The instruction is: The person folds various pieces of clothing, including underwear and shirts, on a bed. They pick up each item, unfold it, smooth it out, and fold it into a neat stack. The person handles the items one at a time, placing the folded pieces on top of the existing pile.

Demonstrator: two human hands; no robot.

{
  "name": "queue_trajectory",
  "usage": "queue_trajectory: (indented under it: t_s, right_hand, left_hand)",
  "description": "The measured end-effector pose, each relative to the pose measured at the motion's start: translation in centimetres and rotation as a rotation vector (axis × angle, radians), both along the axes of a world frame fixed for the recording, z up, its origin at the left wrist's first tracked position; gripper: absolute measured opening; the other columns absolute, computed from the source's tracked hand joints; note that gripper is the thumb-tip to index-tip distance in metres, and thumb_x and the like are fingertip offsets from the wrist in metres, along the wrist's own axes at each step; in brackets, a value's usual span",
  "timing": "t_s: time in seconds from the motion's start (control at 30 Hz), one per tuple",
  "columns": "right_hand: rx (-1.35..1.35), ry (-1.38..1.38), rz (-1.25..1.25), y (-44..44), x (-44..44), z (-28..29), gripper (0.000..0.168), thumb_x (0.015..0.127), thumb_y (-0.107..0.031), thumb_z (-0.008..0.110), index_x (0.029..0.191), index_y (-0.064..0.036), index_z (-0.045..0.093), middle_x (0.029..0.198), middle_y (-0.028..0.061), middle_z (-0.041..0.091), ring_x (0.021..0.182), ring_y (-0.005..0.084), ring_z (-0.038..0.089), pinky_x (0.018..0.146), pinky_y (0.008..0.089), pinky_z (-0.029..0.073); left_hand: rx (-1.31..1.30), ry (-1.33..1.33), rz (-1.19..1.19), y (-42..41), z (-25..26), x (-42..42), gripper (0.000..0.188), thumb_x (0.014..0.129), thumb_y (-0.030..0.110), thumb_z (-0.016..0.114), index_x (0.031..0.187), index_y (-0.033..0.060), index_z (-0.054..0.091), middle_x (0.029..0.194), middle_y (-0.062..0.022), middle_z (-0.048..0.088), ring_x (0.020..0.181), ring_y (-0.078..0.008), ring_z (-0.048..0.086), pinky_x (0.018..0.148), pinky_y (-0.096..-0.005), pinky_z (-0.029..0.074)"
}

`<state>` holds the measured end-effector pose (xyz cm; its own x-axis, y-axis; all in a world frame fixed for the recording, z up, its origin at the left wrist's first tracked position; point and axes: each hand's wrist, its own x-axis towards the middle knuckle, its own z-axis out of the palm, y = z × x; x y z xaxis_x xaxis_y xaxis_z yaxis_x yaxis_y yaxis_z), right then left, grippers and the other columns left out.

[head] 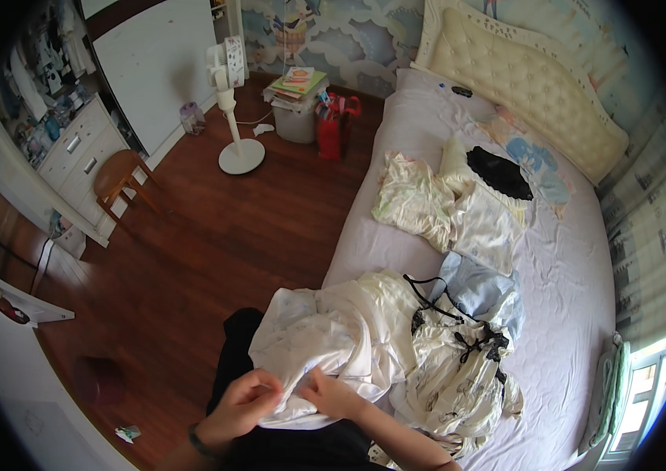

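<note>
A white satin garment or cloth (pixel 315 335) with faint bluish print lies bunched over my dark-clad lap and the bed's near edge. My left hand (pixel 244 400), with a dark band at the wrist, is at its left border, fingers curled in; whether it pinches any fabric cannot be told. Opposite it, my right hand (pixel 330 394) grips a fold of the satin, its thumb raised. To the right lies a crumpled cream garment (pixel 451 377) with black lace trim and thin black straps. A light blue garment (pixel 480 288) is partly under it.
Several folded pale garments (pixel 415 197) and a black lacy piece (pixel 499 172) lie farther up the bed (pixel 568 282). On the wooden floor stand a white fan (pixel 233 118), a brown stool (pixel 115 173), a storage box (pixel 293 120) and a red bag (pixel 333 132).
</note>
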<state>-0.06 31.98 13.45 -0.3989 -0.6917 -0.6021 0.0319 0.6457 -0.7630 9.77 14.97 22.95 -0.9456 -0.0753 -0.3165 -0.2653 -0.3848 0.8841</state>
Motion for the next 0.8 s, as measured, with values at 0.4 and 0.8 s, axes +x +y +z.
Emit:
queue_trajectory:
  t_s: [0.4, 0.8]
  right_hand:
    - [-0.481, 0.569, -0.916, 4.6, -8.7, -4.9, 0.031, 0.081, -0.017, 0.060, 0.106, 0.000, 0.055, 0.101, 0.0156, 0.059, 0.096, 0.0298, 0.056, 0.084, 0.0386, 0.044]
    - [0.100, 0.453, 0.431, 7.0, -3.1, -1.6, 0.039, 0.086, -0.042, 0.052, 0.108, -0.010, 0.059, 0.089, 0.0130, 0.065, 0.090, 0.0335, 0.060, 0.083, 0.0379, 0.045]
  left_hand:
    - [0.076, 0.305, 0.435, -6.1, 2.1, 2.2, 0.025, 0.076, 0.013, 0.071, 0.086, 0.0045, 0.050, 0.068, 0.0019, 0.051, 0.062, -0.0060, 0.055, 0.057, -0.0176, 0.045]
    - [-1.562, -0.046, 0.228, -6.4, -6.7, -2.0, 0.013, 0.079, 0.011, 0.060, 0.089, 0.0042, 0.055, 0.078, -0.0134, 0.059, 0.068, -0.0291, 0.058, 0.059, -0.0386, 0.046]
